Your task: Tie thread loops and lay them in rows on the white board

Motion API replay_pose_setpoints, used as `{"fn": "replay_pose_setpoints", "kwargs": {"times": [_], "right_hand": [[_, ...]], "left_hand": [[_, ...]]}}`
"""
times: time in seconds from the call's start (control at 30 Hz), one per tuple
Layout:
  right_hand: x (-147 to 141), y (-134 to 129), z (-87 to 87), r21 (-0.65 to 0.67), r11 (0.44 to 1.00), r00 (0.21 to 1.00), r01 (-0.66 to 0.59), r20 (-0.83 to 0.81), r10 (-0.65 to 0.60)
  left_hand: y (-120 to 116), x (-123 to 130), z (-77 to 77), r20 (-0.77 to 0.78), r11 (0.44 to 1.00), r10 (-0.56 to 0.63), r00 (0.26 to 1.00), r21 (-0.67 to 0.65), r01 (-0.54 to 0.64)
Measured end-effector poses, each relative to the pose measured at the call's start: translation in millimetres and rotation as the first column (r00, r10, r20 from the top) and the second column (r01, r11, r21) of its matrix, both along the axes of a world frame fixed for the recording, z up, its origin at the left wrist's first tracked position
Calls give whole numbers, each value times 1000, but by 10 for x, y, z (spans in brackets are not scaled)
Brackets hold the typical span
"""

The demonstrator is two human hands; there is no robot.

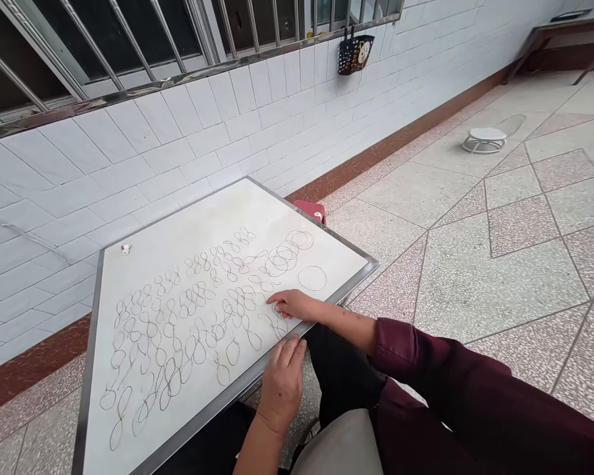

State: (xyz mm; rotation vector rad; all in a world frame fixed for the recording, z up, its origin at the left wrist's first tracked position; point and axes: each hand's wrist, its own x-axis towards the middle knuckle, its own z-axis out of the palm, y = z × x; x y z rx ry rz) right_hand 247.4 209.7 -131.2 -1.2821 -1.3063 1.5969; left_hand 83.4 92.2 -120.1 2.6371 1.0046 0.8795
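Note:
Many thin, dark loops, wire-like and mostly twisted into figure-eights [254, 340], lie in loose rows on a white-topped table [208, 218]. A few plain round rings [312, 278] lie near the right corner. My right hand [293, 305] is low over the tabletop among the nearest loops, index finger stretched out, thumb apart and the other fingers bent under. At the table's near edge is my left hand [282, 382], its fingers bent and pressed together beside a loop [278, 323]. Whatever its fingertips hold, if anything, is hidden.
A grey metal rim [354, 282] edges the table. A small white-and-red object [125, 249] sits at its far left. Behind are a tiled wall and barred windows. A red stool [311, 211] shows past the table; a low white stool [484, 140] stands farther right.

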Motion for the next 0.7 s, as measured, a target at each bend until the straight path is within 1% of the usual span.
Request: {"fn": "replay_pose_setpoints", "kwargs": {"times": [0.07, 0.13, 0.23, 0.37, 0.5, 0.6, 0.7], "right_hand": [[8, 51, 20, 14, 1000, 999, -22, 37, 21], [31, 99, 43, 21, 999, 998, -41, 58, 40], [88, 160, 55, 28, 998, 995, -61, 77, 58], [161, 214, 34, 53, 996, 990, -67, 124, 60], [151, 222, 22, 80, 994, 976, -72, 210, 54], [89, 187, 31, 119, 990, 963, -69, 269, 34], [39, 122, 37, 179, 983, 956, -40, 294, -15]], "left_hand": [[-35, 0, -7, -30, 999, -47, 998, -3, 47], [-42, -15, -25, -49, 999, -53, 997, -1, 53], [5, -78, -87, -60, 1000, -8, 998, 15, 9], [106, -185, -209, -65, 997, 70, 995, 35, -67], [173, -242, -297, -87, 996, 85, 993, 31, -83], [198, -265, -308, -94, 998, 64, 994, 26, -61], [222, -293, -277, -88, 999, 50, 995, 26, -48]]}}
